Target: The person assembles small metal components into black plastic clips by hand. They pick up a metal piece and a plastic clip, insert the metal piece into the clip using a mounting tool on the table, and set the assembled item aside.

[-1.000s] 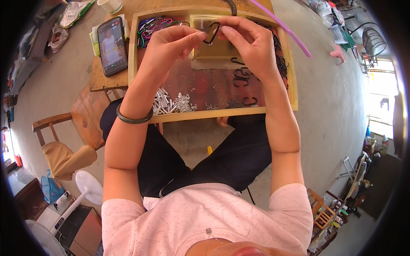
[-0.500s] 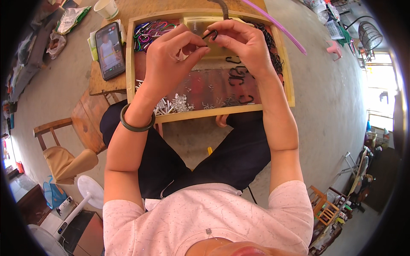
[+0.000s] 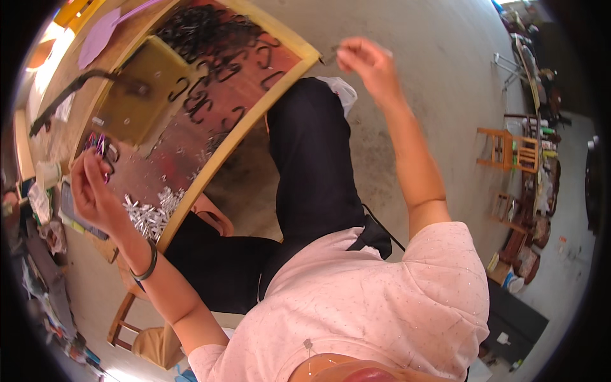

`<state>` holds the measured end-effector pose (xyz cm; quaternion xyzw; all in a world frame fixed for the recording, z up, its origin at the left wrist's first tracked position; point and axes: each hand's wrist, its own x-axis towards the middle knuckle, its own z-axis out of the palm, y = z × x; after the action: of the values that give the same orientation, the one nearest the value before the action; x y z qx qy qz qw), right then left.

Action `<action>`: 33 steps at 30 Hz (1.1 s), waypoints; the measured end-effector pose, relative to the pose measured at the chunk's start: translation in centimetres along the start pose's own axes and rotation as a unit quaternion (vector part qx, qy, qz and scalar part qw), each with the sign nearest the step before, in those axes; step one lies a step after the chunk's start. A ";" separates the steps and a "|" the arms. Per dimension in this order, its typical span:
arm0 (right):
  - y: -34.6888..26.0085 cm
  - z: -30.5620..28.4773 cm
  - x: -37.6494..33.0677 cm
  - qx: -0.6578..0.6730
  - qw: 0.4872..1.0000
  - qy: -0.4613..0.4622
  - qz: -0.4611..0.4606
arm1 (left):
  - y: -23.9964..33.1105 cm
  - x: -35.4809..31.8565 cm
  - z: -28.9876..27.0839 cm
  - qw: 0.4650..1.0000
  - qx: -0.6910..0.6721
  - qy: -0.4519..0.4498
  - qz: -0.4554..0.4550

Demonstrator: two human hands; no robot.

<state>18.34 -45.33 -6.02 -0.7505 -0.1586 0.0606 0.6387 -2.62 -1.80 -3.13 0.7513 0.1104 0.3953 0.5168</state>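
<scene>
Pinches 1 blurred dark piece [image 3: 332, 55] with right hand [image 3: 373, 67], just beside tray [image 3: 218, 158]. Extends left hand [image 3: 91, 191] to carabiners [image 3: 97, 140] inside tray; cannot tell its grip.

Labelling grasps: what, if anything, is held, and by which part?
Left hand: apparently a black looped metal clip, by one side. Right hand: too blurred to tell.

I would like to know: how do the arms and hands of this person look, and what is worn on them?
Both the left hand and the right hand are without gloves. A dark, round bangle circles the left wrist; the right wrist has none. The short sleeves are pale pink with small speckles, leaving elbows and forearms uncovered.
</scene>
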 end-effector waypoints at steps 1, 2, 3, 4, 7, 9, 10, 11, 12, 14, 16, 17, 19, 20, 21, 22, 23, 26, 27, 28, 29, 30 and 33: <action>3.4 -2.6 -2.0 -0.073 0.996 0.028 0.052 | 0.2 -0.1 0.6 1.000 0.019 0.009 -0.011; 6.8 -4.8 -4.3 -0.143 0.982 0.053 0.107 | 0.2 -0.2 1.0 0.999 0.040 0.018 -0.024; 9.5 -5.9 -6.4 -0.127 0.976 0.073 0.159 | 0.1 -0.3 0.9 0.999 0.037 0.009 -0.024; 11.9 -6.4 -7.9 -0.108 0.968 0.090 0.207 | -0.3 -0.2 0.7 0.999 0.045 0.007 -0.025; 18.1 -7.1 -10.0 -0.129 0.950 0.161 0.235 | -1.5 -0.3 -0.1 0.998 0.057 0.004 -0.031; 21.9 -8.0 -9.8 -0.149 0.943 0.184 0.234 | -1.5 -0.2 -0.2 0.997 0.067 0.002 -0.030; 23.6 -8.1 -9.2 -0.173 0.936 0.198 0.233 | -1.5 -0.2 -0.1 0.997 0.074 0.008 -0.029; 24.8 -8.6 -8.8 -0.173 0.935 0.205 0.233 | -1.7 -0.3 0.1 0.997 0.069 0.003 -0.027; 25.9 -9.0 -8.3 -0.208 0.927 0.203 0.238 | -1.9 -0.4 0.2 0.997 0.068 0.011 -0.034; 26.5 -8.0 -7.2 -0.237 0.919 0.199 0.246 | -2.1 -0.5 -0.5 0.997 0.064 0.017 -0.042; 27.4 -7.7 -6.5 -0.284 0.897 0.204 0.269 | -2.2 -0.4 -0.9 0.997 0.071 0.007 -0.039; 27.8 -8.2 -6.3 -0.286 0.895 0.208 0.271 | -2.3 -0.3 -0.6 0.996 0.076 0.000 -0.036; 28.2 -8.0 -5.6 -0.307 0.887 0.236 0.252 | -2.6 -0.3 -0.3 0.996 0.083 0.014 -0.042; 28.0 -7.7 -5.5 -0.305 0.888 0.235 0.253 | -2.8 -0.2 -0.7 0.996 0.076 0.006 -0.036; 27.6 -7.7 -5.3 -0.305 0.891 0.240 0.237 | -2.9 -0.2 -0.9 0.997 0.068 -0.001 -0.031; 27.1 -7.4 -4.8 -0.306 0.895 0.241 0.218 | -2.8 -0.2 -1.2 0.997 0.072 0.003 -0.031; 26.5 -7.1 -4.4 -0.305 0.897 0.236 0.215 | -2.8 -0.2 -1.3 0.997 0.072 0.008 -0.032; 22.8 -5.7 -2.3 -0.226 0.948 0.196 0.109 | -2.8 -0.3 -2.1 0.996 0.086 0.016 -0.031; 19.6 -4.4 -1.7 -0.223 0.956 0.177 0.074 | -2.6 -0.5 -2.8 0.995 0.096 0.008 -0.033; 16.4 -3.9 -0.9 -0.195 0.965 0.172 0.034 | -2.3 -0.5 -2.1 0.994 0.103 0.013 -0.024; 13.1 -3.2 -0.2 -0.168 0.971 0.169 -0.004 | -2.1 -0.6 -0.7 0.994 0.106 0.017 -0.015; 9.0 -1.4 0.6 -0.117 0.981 0.151 -0.032 | -1.2 -0.5 0.0 0.995 0.098 0.007 -0.012; -2.2 3.7 1.7 -0.110 0.984 0.022 -0.139 | 0.4 -0.5 1.6 0.999 0.050 -0.010 0.009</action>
<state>18.47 -41.07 -4.31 -0.7882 -0.2527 -0.0631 0.5576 -1.92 -3.32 -3.23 0.7810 0.1187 0.3865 0.4761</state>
